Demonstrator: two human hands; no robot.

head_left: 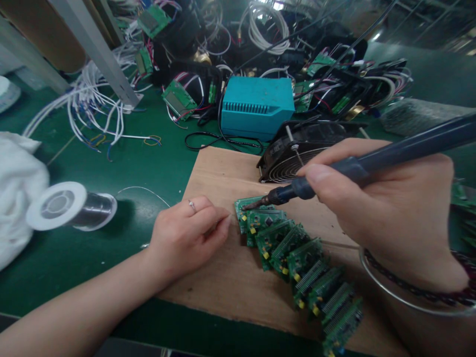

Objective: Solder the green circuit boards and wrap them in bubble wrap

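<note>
While right hand (390, 208) grips the soldering iron (390, 153), left hand (188, 235) pinches solder (232, 215) beside boards (297, 258).

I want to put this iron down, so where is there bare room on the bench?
Bare green mat lies between the white solder spool, the white wire bundle and the wooden board. The board's near-left corner, below your left hand, is free. Behind the teal box it is crowded with cables and circuit boards. Your right hand grips the blue-grey soldering iron.

circuit boards (297, 263) lie on the wooden board (223, 277), solder spool (70, 206) left, fan (297, 153) behind.
</note>
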